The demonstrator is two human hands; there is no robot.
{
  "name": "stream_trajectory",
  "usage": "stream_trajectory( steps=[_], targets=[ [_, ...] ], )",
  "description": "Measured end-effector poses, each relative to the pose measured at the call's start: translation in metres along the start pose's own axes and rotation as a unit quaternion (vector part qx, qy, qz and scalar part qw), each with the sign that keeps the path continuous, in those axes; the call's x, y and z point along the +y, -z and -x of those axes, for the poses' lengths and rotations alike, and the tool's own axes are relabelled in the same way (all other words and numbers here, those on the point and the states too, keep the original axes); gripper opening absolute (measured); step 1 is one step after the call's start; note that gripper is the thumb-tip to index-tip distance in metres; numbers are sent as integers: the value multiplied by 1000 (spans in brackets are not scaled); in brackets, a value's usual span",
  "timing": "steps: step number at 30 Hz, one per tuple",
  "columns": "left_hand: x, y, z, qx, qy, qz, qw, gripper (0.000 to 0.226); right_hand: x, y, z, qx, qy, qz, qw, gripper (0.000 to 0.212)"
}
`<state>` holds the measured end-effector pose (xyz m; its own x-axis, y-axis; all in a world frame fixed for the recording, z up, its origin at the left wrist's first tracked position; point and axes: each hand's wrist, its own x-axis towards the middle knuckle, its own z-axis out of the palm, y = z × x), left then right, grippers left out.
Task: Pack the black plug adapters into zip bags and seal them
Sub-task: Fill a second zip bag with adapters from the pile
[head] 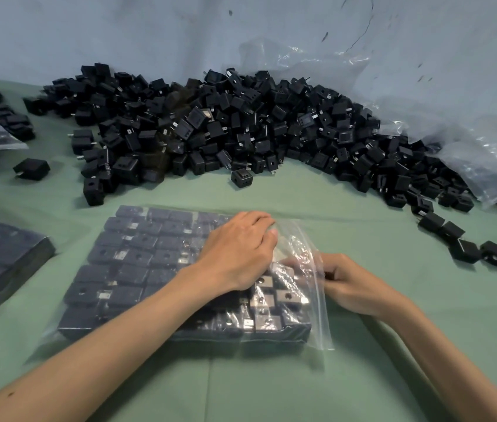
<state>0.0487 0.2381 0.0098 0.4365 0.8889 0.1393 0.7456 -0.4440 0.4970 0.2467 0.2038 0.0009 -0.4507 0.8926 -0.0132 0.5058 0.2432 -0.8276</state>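
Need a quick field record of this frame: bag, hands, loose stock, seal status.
zip bag: flat on green table, mouth at right, appears unsealed
contents: black adapters in rows, filling the bag
left hand: lies on the bag, fingertips pinching film at the mouth
right hand: pinches the bag's open edge
loose pile: heaped behind the bag, against the wall
packed bags: at the left edge

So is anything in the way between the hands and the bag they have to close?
No, nothing visible. The left hand rests on the zip bag, curled at its loose plastic mouth, and the right hand pinches the same open end. The loose adapters lie farther back.
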Motion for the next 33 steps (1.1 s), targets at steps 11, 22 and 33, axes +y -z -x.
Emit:
stream_trajectory(
  steps=[11, 22, 33],
  targets=[
    [-1, -2, 0, -8, -5, -40, 999, 48, -3, 0, 5, 10, -16, 13, 1000, 53],
    [-3, -5, 2, -1, -38, -109, 993, 50, -4, -7, 12, 21, -56, -107, 992, 25],
    [0, -6, 4, -42, -33, -176, 983, 62, -8, -14, 13, 69, -75, -179, 979, 15]
  ],
)
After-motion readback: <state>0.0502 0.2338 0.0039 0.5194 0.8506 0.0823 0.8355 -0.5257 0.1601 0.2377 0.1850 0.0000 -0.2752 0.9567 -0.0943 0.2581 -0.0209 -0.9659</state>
